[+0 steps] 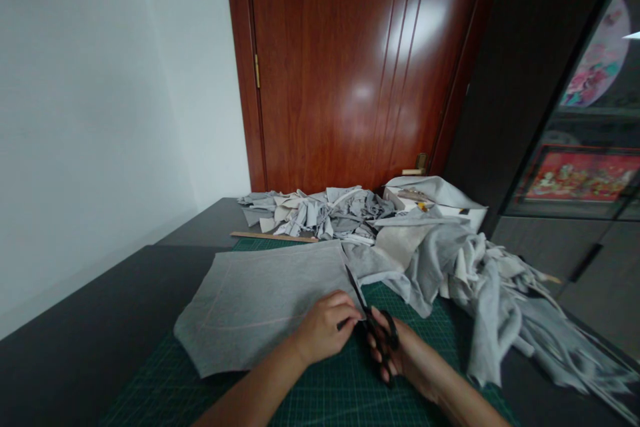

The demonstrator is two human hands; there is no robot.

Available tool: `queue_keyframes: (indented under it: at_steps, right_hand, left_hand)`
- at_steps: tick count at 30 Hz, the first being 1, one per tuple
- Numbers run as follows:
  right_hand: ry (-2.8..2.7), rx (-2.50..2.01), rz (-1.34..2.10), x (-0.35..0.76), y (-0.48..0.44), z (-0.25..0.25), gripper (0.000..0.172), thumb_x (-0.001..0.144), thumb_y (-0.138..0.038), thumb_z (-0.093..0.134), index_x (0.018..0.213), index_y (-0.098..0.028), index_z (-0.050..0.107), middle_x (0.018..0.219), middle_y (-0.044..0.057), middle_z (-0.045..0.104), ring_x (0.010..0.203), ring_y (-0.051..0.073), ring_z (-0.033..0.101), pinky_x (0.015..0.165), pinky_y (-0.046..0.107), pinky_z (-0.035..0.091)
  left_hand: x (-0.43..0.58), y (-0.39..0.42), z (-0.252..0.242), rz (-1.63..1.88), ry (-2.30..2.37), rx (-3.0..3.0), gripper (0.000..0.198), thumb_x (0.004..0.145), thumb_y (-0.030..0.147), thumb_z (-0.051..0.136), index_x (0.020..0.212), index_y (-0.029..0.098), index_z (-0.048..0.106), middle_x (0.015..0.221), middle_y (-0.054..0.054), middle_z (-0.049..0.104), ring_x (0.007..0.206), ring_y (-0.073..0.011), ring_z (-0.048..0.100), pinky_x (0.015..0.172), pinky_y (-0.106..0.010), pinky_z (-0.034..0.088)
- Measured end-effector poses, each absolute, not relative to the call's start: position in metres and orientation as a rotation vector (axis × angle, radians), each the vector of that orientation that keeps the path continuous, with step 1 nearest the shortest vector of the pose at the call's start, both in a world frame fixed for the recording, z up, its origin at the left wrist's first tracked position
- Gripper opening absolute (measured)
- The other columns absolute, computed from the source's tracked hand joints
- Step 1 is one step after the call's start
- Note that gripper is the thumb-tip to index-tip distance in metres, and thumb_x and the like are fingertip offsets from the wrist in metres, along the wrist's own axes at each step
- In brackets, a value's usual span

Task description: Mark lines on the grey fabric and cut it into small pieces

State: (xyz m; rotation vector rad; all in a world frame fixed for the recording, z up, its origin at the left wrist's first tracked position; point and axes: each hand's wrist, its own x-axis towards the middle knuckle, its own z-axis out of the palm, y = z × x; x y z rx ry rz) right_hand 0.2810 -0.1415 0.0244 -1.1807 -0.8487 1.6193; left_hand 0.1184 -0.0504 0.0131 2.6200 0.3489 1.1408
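A flat grey piece of fabric [260, 300] lies on a green cutting mat [320, 393]. My right hand [395, 353] has its fingers through the black handles of a pair of scissors [373, 327], whose blades point away from me and reach the fabric's right edge. My left hand [325, 327] is curled with its fingers pressed on the fabric's near right edge, right beside the scissor blades.
A heap of grey fabric strips [315, 213] lies at the back of the dark table [75, 340], with a wooden ruler [274, 236] in front of it. More bunched grey cloth [480, 280] spreads to the right. A red-brown door [350, 67] stands behind.
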Motion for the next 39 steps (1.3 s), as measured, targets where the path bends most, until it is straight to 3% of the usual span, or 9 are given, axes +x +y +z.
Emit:
queue_keyframes:
  at_steps: [12,39]
  right_hand:
    - [-0.834,-1.230,1.491,0.275,-0.139,0.018,0.060,0.060,-0.075,0.065,0.070,-0.019,0.046,0.052,-0.007,0.045,0.039,0.006,0.039,0.032,0.018,0.035]
    - [-0.786,-1.175,1.422,0.272,-0.143,0.017,0.062,0.053,-0.069,0.075,0.076,-0.017,0.051,0.057,-0.006,0.048,0.045,0.006,0.042,0.031,0.017,0.036]
  left_hand:
    - [0.120,-0.051,0.014,1.155,0.327,2.600,0.019,0.087,0.010,0.051,0.088,0.018,0.069,0.081,-0.005,0.064,0.075,-0.0150,0.059,0.069,-0.024,0.049]
    - [0.120,-0.054,0.017,1.177,0.318,2.591,0.019,0.084,0.007,0.053,0.085,0.017,0.069,0.080,-0.004,0.064,0.074,-0.0142,0.059,0.069,-0.023,0.049]
